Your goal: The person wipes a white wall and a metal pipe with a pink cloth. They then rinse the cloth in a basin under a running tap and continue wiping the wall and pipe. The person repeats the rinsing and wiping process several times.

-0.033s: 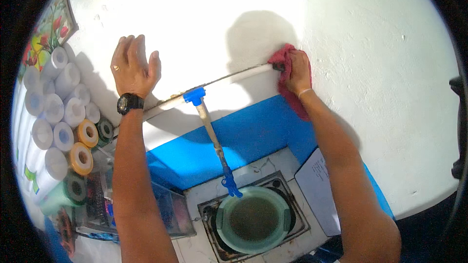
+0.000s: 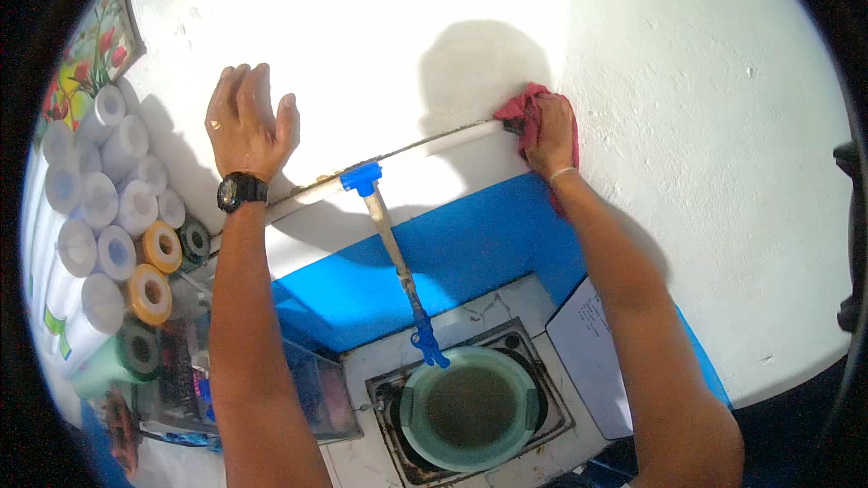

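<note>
My left hand [image 2: 248, 131] lies spread against the white wall [image 2: 362, 54], fingers pointing up, with a ring on one finger and a black watch at the wrist. My right hand [image 2: 553, 134] is closed around a red cloth [image 2: 517, 108] near the wall corner. The cloth presses against the right end of a white pipe [image 2: 434, 146] that runs along the wall, where a dark piece shows beside it. Part of the cloth hangs behind my wrist. Between my arms, a blue tap [image 2: 425, 339] hangs on a pipe from a blue tee joint [image 2: 362, 178].
A green basin [image 2: 411, 411] of murky water sits in the metal sink [image 2: 565, 416] below the tap. Stacked white rolls [image 2: 98, 303] stand at the left, near a clear-sided box [image 2: 312, 389]. A white board [image 2: 583, 352] leans beneath my right arm.
My right hand has shifted slightly left with the red cloth, and less of the cloth's hanging end shows. My left hand stays in place.
</note>
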### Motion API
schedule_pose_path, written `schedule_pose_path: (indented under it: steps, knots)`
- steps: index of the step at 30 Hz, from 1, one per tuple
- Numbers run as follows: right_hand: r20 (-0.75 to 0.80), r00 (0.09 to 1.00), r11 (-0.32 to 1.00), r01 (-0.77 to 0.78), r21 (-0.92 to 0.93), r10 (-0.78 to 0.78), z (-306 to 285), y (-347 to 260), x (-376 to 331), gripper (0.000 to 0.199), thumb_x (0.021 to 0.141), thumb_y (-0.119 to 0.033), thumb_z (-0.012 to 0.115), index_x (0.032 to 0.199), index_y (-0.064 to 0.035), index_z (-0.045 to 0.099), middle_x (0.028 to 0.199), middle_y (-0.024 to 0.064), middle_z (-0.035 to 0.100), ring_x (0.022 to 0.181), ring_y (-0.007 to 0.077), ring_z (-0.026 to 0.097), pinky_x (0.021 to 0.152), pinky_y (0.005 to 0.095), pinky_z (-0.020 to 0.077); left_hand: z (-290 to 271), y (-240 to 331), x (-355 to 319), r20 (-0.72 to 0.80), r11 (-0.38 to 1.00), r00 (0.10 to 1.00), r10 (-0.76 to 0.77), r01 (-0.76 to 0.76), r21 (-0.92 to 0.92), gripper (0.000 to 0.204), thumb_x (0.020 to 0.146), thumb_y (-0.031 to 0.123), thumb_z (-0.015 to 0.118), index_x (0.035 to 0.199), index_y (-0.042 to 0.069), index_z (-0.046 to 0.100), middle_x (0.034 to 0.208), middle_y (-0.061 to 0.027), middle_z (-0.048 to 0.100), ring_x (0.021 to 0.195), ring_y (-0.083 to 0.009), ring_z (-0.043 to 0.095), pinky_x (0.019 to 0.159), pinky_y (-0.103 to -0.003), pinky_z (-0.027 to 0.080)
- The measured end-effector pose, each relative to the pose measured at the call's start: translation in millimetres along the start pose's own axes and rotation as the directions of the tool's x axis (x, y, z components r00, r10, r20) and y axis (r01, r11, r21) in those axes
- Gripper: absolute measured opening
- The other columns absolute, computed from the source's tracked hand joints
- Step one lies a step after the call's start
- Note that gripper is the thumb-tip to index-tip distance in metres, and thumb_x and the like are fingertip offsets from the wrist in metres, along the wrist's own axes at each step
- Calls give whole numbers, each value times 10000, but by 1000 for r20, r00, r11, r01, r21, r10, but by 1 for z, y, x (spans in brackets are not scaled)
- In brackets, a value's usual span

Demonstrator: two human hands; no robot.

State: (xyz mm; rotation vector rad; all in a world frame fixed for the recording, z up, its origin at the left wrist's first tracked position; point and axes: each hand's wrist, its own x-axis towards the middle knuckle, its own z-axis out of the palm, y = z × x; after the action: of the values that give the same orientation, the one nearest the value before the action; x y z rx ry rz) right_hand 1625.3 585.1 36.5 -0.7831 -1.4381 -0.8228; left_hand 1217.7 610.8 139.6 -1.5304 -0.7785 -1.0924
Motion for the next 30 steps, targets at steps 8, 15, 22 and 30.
schedule_pose_path:
  steps: [8,15,22,30]
  knots:
    - [243,969,978,-78,191,29,66,-117,-15,217,963,-288,611,1043,-91,656,1074,143,644,1048,343,580,901,512,414,4,2,4,13,1000,1000,-16,16,-1,514,946,419,648,1372,136,595,1346,-176,606,1317,-388,539,1105,-561,440]
    - [473,879,965,74,-253,57,-10,24,-16,430,862,-231,689,1274,-108,665,1181,146,690,1081,312,672,928,477,530,4,0,1,33,1000,999,-26,27,-1,507,948,429,660,1362,144,601,1375,-163,570,1360,-364,500,1113,-546,440]
    - [143,829,841,-529,-113,541,112,-59,-125,473,993,-371,514,1256,16,576,1194,278,582,1205,462,491,1108,604,288,4,1,2,36,999,999,-40,41,-17,511,949,437,642,1358,133,608,1319,-197,617,1313,-393,538,1089,-567,451]
    - [745,662,973,-114,202,-77,72,-82,-109,622,873,-599,625,1327,-174,663,1394,177,597,1383,439,474,1203,629,233,5,4,1,32,998,999,-20,18,59,545,975,492,590,1369,116,596,1366,-194,585,1370,-385,488,1116,-568,405]
